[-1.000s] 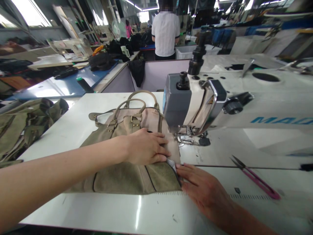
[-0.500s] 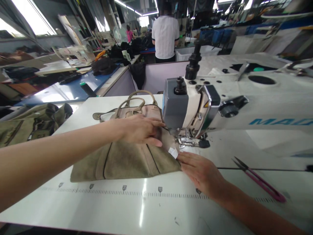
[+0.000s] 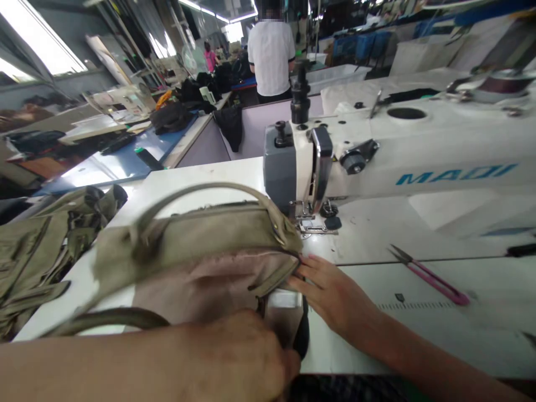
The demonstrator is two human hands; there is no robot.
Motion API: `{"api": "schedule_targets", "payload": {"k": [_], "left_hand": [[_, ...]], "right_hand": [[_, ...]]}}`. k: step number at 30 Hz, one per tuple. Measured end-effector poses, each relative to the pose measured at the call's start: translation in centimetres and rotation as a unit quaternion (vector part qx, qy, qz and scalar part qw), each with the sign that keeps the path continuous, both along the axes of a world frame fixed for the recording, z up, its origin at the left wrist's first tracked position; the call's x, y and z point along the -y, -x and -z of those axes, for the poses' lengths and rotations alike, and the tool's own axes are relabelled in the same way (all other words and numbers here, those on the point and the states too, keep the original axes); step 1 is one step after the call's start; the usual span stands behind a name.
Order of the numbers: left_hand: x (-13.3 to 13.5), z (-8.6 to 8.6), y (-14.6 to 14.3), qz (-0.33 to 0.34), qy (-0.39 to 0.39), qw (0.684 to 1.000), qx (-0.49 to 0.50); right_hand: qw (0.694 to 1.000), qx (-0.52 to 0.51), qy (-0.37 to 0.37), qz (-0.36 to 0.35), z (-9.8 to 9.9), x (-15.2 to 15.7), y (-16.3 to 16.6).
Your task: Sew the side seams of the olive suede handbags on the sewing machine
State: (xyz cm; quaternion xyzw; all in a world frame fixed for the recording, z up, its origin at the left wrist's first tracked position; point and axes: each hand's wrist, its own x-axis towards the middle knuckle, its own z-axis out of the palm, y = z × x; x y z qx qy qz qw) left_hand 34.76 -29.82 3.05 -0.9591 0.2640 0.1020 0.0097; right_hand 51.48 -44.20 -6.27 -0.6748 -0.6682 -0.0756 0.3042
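Both hands are on the olive-tan suede handbag, lifted across the lower middle of the frame off the white bench, long axis left-right: left hand gripping its near underside, right hand spread against its right end.

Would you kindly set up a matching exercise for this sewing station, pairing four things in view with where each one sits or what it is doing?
Things:
1. left hand
2. right hand
3. pink thread snips
4. pile of olive bags

Places or states:
A. lying on the table to the right of the needle area
B. heaped at the table's left edge
C. at the bottom of the view, gripping the tan handbag
D. fingers spread flat on the table, fingertips at the handbag's right end

Pairs: 1-C, 2-D, 3-A, 4-B
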Motion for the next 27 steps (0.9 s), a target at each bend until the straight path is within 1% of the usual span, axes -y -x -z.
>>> {"api": "schedule_targets", "payload": {"k": [2, 3, 4, 5, 7, 8, 11, 13, 14, 15, 17, 21, 25, 27], "left_hand": [[-0.2, 0.2, -3.8, 0.058, 0.024, 0.998, 0.016], [-0.5, 0.5, -5.1, 0.066, 0.028, 0.997, 0.04], [-0.9, 0.9, -6.0, 0.051, 0.021, 0.996, 0.069], [-1.5, 1.5, -6.4, 0.018, 0.007, 0.996, 0.091], [-3.1, 2.6, -6.1, -0.051, -0.033, 0.994, 0.092], [-3.9, 3.1, -5.5, -0.065, -0.053, 0.993, 0.078], [-6.1, 3.9, -3.8, -0.07, -0.113, 0.99, 0.053], [-6.6, 4.0, -3.4, -0.077, -0.134, 0.986, 0.058], [-6.6, 4.0, -3.5, -0.077, -0.133, 0.986, 0.061], [-6.5, 3.9, -3.8, -0.072, -0.122, 0.988, 0.061], [-6.0, 3.6, -4.5, -0.062, -0.077, 0.994, 0.045], [-5.2, 3.5, -5.0, -0.108, 0.023, 0.994, -0.006], [-5.3, 4.2, -4.7, -0.135, 0.049, 0.989, -0.016], [-5.9, 4.5, -5.2, -0.133, 0.063, 0.989, -0.011]], "right_hand": [[0.999, -0.047, -0.008, 0.009, -0.4, 0.3, 1.0], [0.998, -0.062, -0.012, 0.017, -0.6, 0.4, 1.4], [0.997, -0.066, -0.012, 0.025, -0.7, 0.5, 1.7], [0.998, -0.06, -0.013, 0.03, -0.8, 0.5, 1.9], [0.999, -0.037, -0.011, 0.035, -0.7, 0.6, 2.1], [0.999, -0.026, -0.011, 0.037, -0.5, 0.6, 2.2], [0.999, -0.004, -0.022, 0.049, -0.1, 0.5, 2.5], [0.998, 0.006, -0.029, 0.049, 0.0, 0.4, 2.7], [0.998, 0.01, -0.031, 0.048, -0.1, 0.3, 2.7], [0.998, 0.016, -0.032, 0.044, -0.3, 0.3, 2.6], [0.999, 0.032, -0.019, 0.027, -0.8, 0.4, 2.3], [0.998, 0.058, 0.026, -0.019, -1.4, 1.0, 1.0], [0.997, 0.069, 0.024, -0.027, -1.1, 1.3, 0.1], [0.997, 0.073, 0.027, -0.025, -0.8, 1.1, -0.4]]}}
